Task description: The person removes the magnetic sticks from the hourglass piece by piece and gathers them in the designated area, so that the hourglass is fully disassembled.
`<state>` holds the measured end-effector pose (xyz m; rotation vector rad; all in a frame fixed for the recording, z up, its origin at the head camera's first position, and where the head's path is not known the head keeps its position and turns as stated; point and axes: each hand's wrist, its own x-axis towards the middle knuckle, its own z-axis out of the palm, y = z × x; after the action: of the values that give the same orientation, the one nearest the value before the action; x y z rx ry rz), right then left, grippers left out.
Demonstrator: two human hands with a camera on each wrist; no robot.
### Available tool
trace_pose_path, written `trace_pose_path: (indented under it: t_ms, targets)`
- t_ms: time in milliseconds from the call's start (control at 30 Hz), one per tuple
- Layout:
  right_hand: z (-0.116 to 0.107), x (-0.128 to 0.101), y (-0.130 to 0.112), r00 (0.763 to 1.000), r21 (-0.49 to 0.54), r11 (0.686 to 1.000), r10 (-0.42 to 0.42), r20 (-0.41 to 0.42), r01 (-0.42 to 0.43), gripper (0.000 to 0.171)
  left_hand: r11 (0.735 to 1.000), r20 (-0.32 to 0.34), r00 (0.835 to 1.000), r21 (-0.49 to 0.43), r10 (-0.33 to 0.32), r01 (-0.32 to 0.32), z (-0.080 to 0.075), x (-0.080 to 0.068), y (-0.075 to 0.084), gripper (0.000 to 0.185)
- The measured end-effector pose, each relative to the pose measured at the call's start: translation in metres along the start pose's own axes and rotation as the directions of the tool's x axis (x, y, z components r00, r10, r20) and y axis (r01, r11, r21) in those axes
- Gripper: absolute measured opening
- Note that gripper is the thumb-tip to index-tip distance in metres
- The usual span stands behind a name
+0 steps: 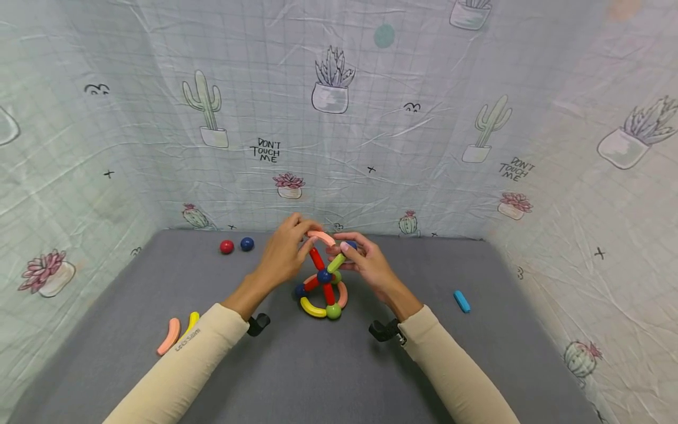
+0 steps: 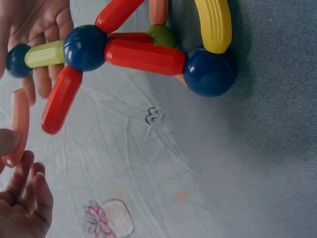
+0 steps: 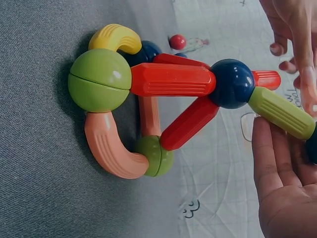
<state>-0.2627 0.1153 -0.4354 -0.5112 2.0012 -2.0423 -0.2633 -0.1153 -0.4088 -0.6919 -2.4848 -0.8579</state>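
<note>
A toy structure (image 1: 323, 288) of coloured rods and balls stands mid-table on the grey mat (image 1: 318, 365). Red rods (image 3: 171, 79) meet at a central dark blue ball (image 3: 233, 83), and yellow (image 2: 214, 25) and salmon (image 3: 109, 148) curved pieces with green balls (image 3: 99, 79) form its base. My left hand (image 1: 306, 237) pinches a salmon curved piece (image 1: 321, 237) just above the upper red rod (image 2: 62, 99), apart from it. My right hand (image 1: 345, 248) holds the small blue ball (image 2: 17, 60) at the tip of the light green rod (image 3: 280, 113) that sticks out from the central ball.
A loose red ball (image 1: 226, 247) and blue ball (image 1: 246, 244) lie at the back left. A salmon (image 1: 169, 336) and a yellow (image 1: 189, 324) curved piece lie at the front left, a blue rod (image 1: 461, 301) at the right. Cactus-print cloth walls (image 1: 339, 147) enclose three sides.
</note>
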Motion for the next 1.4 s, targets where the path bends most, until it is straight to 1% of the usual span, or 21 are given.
trace_pose_path:
  t_ms: [100, 200, 333, 467, 567, 700, 800, 933, 967, 1067, 1133, 1300, 1400]
  targets:
    - [-0.001, 0.000, 0.001, 1.000, -0.009, 1.000, 0.003, -0.002, -0.003, 0.039, 0.999, -0.001, 1.000, -0.048, -0.025, 0.025, -0.006, -0.005, -0.003, 0.023]
    - [-0.001, 0.001, 0.002, 1.000, -0.011, 1.000, 0.006, -0.003, -0.006, 0.038, 0.995, -0.005, 0.999, -0.092, -0.044, 0.043, -0.015, -0.013, -0.005, 0.023]
    - [0.000, 0.001, 0.001, 1.000, 0.001, 1.000, 0.005, -0.003, -0.005, 0.037, 0.988, 0.002, 0.996, -0.131, -0.087, 0.087, -0.029, -0.030, -0.011, 0.023]
    - [0.000, 0.001, 0.000, 1.000, 0.004, 1.000, 0.004, -0.004, -0.004, 0.036, 0.975, 0.034, 0.988, -0.159, -0.153, 0.157, -0.043, -0.049, -0.019, 0.024]
    - [0.000, 0.001, -0.001, 1.000, 0.004, 1.000, 0.001, -0.002, -0.001, 0.036, 0.962, 0.060, 0.977, -0.170, -0.206, 0.214, -0.053, -0.065, -0.027, 0.023]
    - [0.000, 0.001, 0.000, 1.000, 0.004, 1.000, 0.000, 0.002, 0.000, 0.036, 0.943, 0.103, 0.957, -0.169, -0.273, 0.287, -0.062, -0.086, -0.042, 0.021]
    - [-0.001, 0.002, 0.001, 1.000, 0.002, 1.000, 0.002, 0.005, -0.002, 0.037, 0.934, 0.119, 0.947, -0.165, -0.299, 0.316, -0.069, -0.103, -0.054, 0.022]
    - [-0.001, 0.003, 0.001, 1.000, 0.001, 1.000, 0.008, 0.010, -0.008, 0.037, 0.926, 0.127, 0.940, -0.173, -0.316, 0.335, -0.079, -0.123, -0.068, 0.027]
    - [-0.001, 0.003, 0.001, 1.000, 0.001, 1.000, 0.008, 0.010, -0.008, 0.038, 0.924, 0.138, 0.935, -0.165, -0.325, 0.346, -0.082, -0.127, -0.071, 0.027]
    - [-0.001, 0.002, 0.000, 1.000, 0.008, 1.000, 0.010, 0.010, -0.010, 0.037, 0.913, 0.189, 0.914, -0.134, -0.359, 0.386, -0.089, -0.137, -0.079, 0.025]
    - [-0.001, 0.002, -0.001, 1.000, 0.013, 1.000, 0.009, 0.009, -0.009, 0.037, 0.911, 0.227, 0.901, -0.105, -0.369, 0.400, -0.091, -0.143, -0.085, 0.024]
    - [-0.002, 0.003, 0.001, 1.000, 0.016, 1.000, 0.012, 0.011, -0.012, 0.037, 0.917, 0.298, 0.885, -0.069, -0.357, 0.393, -0.094, -0.155, -0.098, 0.022]
    - [-0.003, 0.004, 0.002, 1.000, 0.010, 1.000, 0.014, 0.011, -0.014, 0.038, 0.915, 0.343, 0.867, -0.049, -0.362, 0.401, -0.095, -0.161, -0.103, 0.021]
